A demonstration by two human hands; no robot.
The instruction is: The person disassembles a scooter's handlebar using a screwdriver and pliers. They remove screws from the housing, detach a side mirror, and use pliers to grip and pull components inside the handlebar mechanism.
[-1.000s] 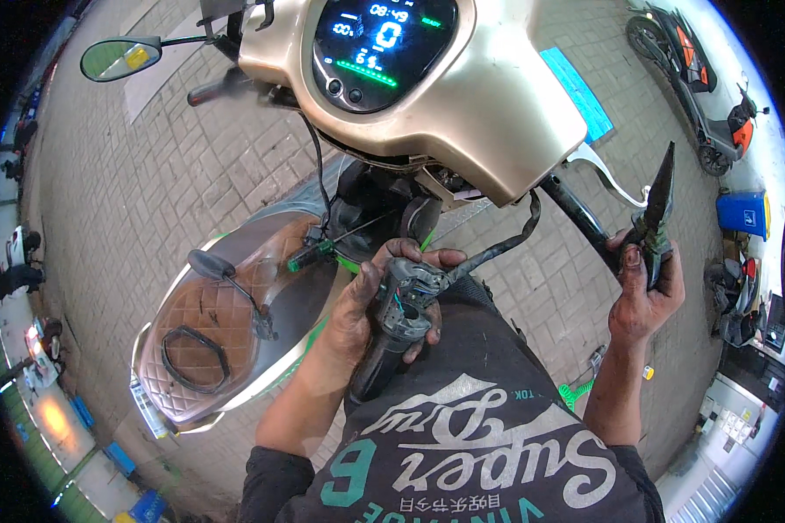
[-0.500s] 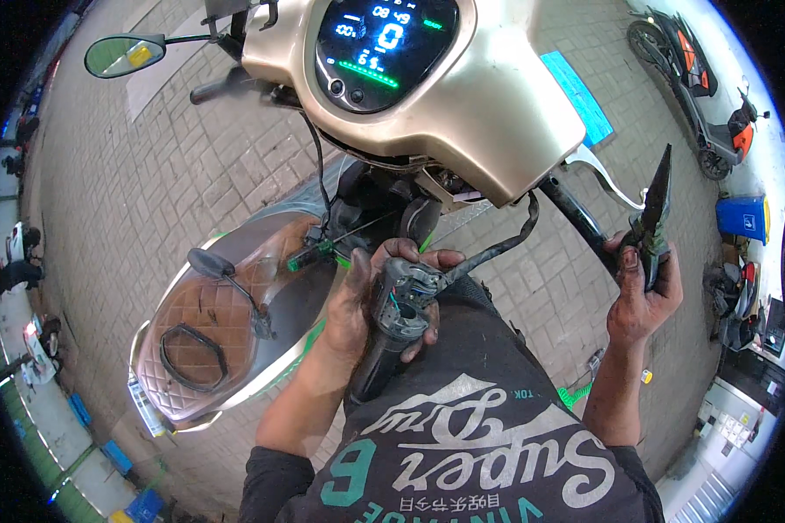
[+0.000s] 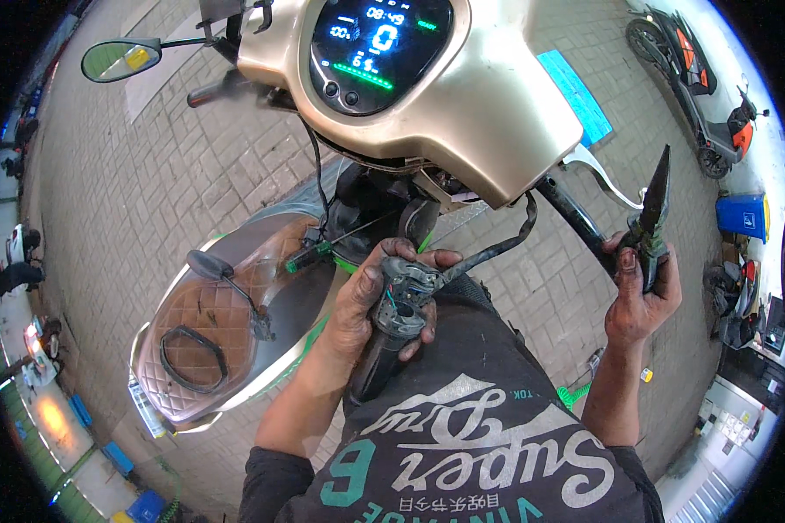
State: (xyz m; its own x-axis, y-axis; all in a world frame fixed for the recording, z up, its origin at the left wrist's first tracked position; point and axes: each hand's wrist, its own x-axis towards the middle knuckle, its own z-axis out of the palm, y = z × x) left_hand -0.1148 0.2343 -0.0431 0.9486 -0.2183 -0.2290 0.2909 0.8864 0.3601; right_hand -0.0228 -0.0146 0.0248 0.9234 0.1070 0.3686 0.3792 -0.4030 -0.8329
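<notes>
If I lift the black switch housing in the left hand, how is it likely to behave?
The switch housing will probably stay stiff, as it looks moulded. Its black cable should bend but may tug back, since it curves up toward the gold cover. The black grip would likely come along, as it appears joined to the housing.

One wide head-worn fisheye view; steeply downward; near, above the fingers (image 3: 443,259)

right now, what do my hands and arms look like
The left hand and right hand are bare, with dark grime on the fingers. The forearms are bare too; dark charcoal sleeves end around the elbows.
</notes>
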